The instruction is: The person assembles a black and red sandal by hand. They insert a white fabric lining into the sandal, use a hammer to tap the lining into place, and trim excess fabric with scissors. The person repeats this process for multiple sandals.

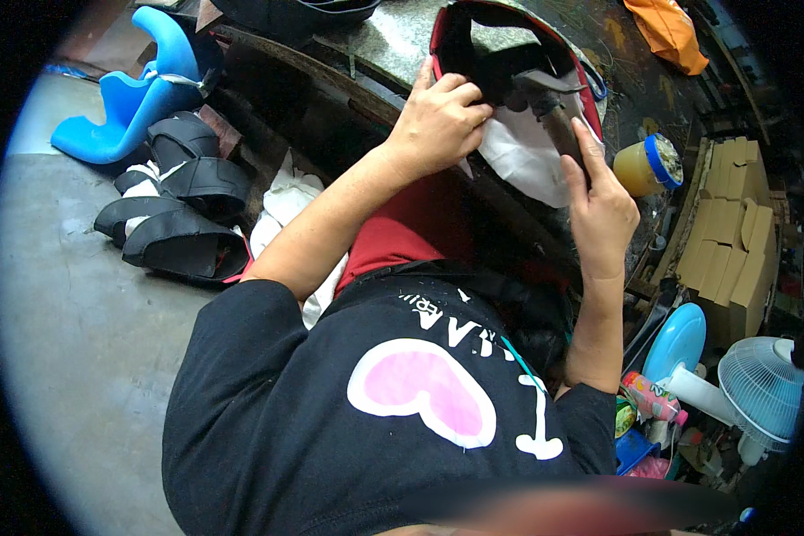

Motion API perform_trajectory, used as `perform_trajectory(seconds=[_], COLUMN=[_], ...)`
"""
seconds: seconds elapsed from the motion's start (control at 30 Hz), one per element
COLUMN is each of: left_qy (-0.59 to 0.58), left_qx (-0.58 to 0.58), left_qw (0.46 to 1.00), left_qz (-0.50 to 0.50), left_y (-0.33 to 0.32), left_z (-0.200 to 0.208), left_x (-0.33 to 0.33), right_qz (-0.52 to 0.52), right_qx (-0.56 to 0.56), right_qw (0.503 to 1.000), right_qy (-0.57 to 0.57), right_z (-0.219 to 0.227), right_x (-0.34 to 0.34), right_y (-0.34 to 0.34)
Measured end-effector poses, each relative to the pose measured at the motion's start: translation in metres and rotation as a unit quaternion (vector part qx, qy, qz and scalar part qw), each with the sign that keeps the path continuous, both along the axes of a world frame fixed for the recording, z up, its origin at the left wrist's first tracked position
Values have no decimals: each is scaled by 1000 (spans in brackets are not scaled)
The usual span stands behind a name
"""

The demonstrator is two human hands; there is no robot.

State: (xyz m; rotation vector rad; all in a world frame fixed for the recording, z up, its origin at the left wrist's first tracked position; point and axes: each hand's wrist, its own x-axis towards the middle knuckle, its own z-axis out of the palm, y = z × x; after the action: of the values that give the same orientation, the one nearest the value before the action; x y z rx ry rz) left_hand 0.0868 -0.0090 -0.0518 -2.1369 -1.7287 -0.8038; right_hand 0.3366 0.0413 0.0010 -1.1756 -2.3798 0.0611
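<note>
My left hand (442, 123) is closed on the near left side of a black curved piece with a red edge (436, 40), its index finger stretched along the rim. A white sheet-like part (523, 156) shows in the lower half of the piece. My right hand (603, 210) grips the dark handle of a hammer (558, 125). The metal head of the hammer hangs over the inside of the black piece, and I cannot tell whether it touches. Right beside that hand is a jar of yellowish stuff with a blue rim (639, 167).
Several black curved pieces (183, 246) are piled at the left, below a blue moulded form (129, 107). A pale speckled slab (393, 40) lies under the work. On the right are cardboard boxes (724, 259), a white-and-blue fan (759, 389) and an orange bag (670, 36).
</note>
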Motion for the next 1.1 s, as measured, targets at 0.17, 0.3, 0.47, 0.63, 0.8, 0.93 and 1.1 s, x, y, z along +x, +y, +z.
perform_trajectory(seconds=[0.17,0.3,0.47,0.63,0.8,0.93,1.1], left_qy=[-224,-183,-410,-363,-304,-280,-274], left_qx=[139,40,-252,-145,-126,-116,-103], left_qw=[964,965,876,915,932,941,946], left_qz=[-38,183,-4,97,151,150,140], left_y=[6,57,90,42,36,32,25], left_z=[1,4,3,-15,-12,-5,-9], left_x=[-34,-68,-72,-20,2,5,6], right_qz=[-40,-12,24,40,124,-92,77], right_qx=[-53,-63,-31,0,106,-103,-17], right_qw=[998,998,998,993,948,990,979], right_qy=[12,24,44,115,273,-19,188], right_z=[-10,-15,-10,12,-3,-8,5], right_x=[0,8,12,17,-3,5,16], right_y=[4,8,9,10,1,-8,-8])
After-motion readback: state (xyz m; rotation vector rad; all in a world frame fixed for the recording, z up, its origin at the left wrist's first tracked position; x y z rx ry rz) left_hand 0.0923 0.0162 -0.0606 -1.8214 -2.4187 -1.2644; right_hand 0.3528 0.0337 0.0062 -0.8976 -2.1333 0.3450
